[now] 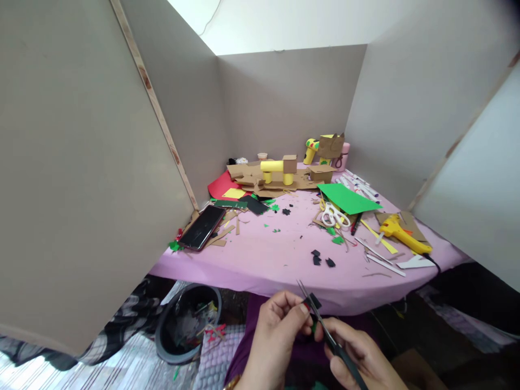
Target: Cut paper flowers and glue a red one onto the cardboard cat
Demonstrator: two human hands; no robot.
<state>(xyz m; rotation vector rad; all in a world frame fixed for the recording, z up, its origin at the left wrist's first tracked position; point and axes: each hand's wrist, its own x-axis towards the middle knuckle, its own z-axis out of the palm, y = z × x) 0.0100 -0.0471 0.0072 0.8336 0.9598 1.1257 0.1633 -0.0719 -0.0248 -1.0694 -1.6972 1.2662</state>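
Note:
My left hand (282,325) pinches a small piece of black paper (315,301) between thumb and fingers, just off the table's front edge. My right hand (357,346) is wrapped round a pair of dark-handled scissors (325,326). The scissors' blades point up and away from me, slightly parted, and lie across the black paper close to my left thumb. On the pink tablecloth beyond, several small black paper cut-outs (317,258) lie near the edge. The fingers of my right hand are partly hidden by the scissors' handles.
A phone (203,227) lies at left among cardboard scraps. At right are white scissors (335,215), a green sheet (348,199) and a yellow glue gun (402,234). A yellow tube figure (273,167) stands at the back. A scrap bucket (162,330) sits below left. Partitions enclose the table.

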